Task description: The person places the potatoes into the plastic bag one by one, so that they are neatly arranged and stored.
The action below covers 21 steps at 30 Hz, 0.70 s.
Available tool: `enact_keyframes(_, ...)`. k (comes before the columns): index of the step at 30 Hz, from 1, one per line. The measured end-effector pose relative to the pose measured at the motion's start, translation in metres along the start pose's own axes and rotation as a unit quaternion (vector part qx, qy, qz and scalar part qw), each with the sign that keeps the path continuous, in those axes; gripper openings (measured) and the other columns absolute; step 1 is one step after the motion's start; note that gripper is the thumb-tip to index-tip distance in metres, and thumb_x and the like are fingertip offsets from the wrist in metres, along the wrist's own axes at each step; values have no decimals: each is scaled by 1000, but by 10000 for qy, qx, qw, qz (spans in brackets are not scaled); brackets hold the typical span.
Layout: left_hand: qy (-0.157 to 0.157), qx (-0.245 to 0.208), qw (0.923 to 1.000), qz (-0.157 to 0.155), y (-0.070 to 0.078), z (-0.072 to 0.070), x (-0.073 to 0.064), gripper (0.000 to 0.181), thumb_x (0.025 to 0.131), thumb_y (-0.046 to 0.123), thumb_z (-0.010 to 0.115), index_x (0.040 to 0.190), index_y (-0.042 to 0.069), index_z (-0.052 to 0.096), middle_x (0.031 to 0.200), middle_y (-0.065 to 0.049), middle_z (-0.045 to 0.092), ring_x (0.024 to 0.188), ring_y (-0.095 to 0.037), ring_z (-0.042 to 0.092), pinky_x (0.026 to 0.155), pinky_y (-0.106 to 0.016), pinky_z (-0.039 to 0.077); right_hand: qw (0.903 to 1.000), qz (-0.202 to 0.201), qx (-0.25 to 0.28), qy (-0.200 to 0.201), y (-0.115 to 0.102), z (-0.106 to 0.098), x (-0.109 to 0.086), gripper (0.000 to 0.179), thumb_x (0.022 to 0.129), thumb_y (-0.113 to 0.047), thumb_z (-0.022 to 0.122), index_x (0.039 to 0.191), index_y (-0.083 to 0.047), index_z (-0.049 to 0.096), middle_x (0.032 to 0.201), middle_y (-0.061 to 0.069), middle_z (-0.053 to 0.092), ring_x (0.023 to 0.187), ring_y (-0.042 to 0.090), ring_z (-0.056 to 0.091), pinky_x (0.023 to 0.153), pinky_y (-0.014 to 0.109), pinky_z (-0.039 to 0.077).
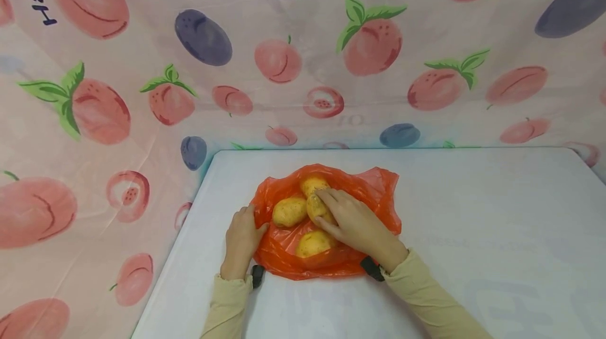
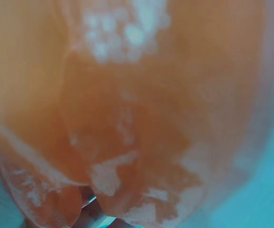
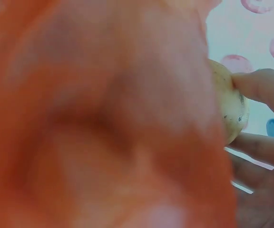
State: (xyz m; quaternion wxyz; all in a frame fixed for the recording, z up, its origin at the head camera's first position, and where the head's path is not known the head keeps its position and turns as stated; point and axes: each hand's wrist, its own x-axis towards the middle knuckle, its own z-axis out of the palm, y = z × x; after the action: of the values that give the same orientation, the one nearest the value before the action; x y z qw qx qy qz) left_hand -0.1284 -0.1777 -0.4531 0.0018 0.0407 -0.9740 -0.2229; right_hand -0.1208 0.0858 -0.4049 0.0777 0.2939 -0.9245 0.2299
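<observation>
— Cream-sleeved wrists sit nearest. What do the fingers hold?

— Right hand point(image 1: 356, 224) curls round a yellow speckled potato point(image 1: 316, 207) in the middle of the crumpled orange plastic bag point(image 1: 379, 186); left hand point(image 1: 242, 239) pinches the bag's left edge.

— Risk?

— Three other potatoes point(image 1: 290, 211) crowd it; lifting could roll them onto the white table point(image 1: 473, 223), or the thin film may tear.

From my seat the orange bag point(image 1: 284, 249) reads as thin, crinkled, glossy plastic. The potatoes point(image 1: 289, 211) inside look matt, rough-skinned and speckled. The table point(image 1: 497, 223) seems smooth with a dull sheen; the printed backdrop point(image 1: 118, 91) looks like soft cloth.
</observation>
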Motion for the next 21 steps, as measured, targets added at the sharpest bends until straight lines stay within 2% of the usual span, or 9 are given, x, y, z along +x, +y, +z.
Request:
enact_keyframes(13, 10, 14, 10000, 17, 0, 1, 0, 55, 87, 20, 77, 133, -1, 53, 114, -18, 61, 100, -33, 55, 89, -50, 54, 9996, -149, -85, -243, -3, -1, 1, 52, 93, -40, 68, 131, -6, 61, 123, 10, 66, 112, 28, 63, 98, 43, 53)
enact_keyframes(21, 42, -72, 10000, 20, 0, 0, 0, 55, 87, 20, 77, 133, 0, 53, 114, -18, 61, 100, -33, 55, 90, -50, 54, 9983, -184, -262, -489, -5, 0, -1, 53, 93, -40, 67, 131, -3, 62, 125, 11, 65, 111, 30, 62, 99, 46, 51)
